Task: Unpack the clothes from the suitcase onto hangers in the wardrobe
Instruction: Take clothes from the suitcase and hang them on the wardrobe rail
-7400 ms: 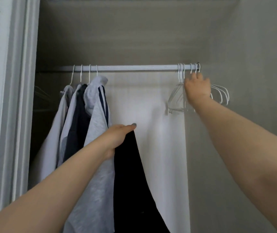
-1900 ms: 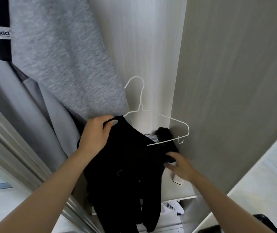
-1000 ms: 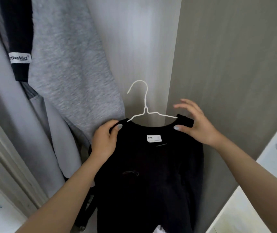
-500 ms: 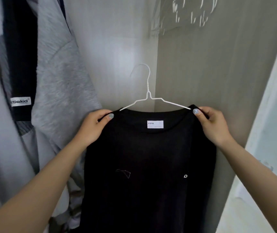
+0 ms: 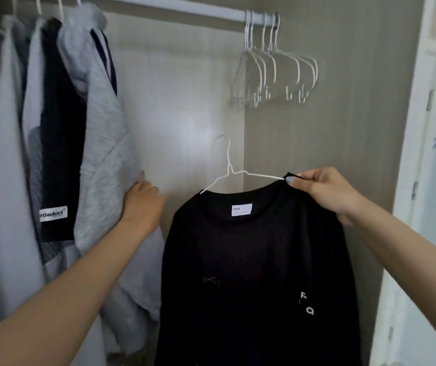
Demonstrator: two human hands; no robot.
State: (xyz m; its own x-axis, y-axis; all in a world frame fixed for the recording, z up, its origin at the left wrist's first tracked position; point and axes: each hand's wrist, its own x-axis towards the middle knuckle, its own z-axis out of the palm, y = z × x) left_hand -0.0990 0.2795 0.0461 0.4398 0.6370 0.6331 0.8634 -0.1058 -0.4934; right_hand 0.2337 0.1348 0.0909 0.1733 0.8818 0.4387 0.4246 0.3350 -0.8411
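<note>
A black sweatshirt with a white neck label hangs on a white wire hanger, held up in front of the wardrobe, well below the rail. My right hand pinches the sweatshirt's right shoulder together with the hanger's arm. My left hand lies against the grey hanging garment to the left, fingers pressed into its fabric. The suitcase is out of view.
Several clothes hang at the rail's left end, among them a dark piece with a white label. A bunch of empty white hangers hangs at the rail's right end. The wardrobe side wall stands right, a white door frame beyond.
My left hand has let go of the sweatshirt's left shoulder and moved left onto the grey garment. The view has lifted, so the rail and spare hangers show.
</note>
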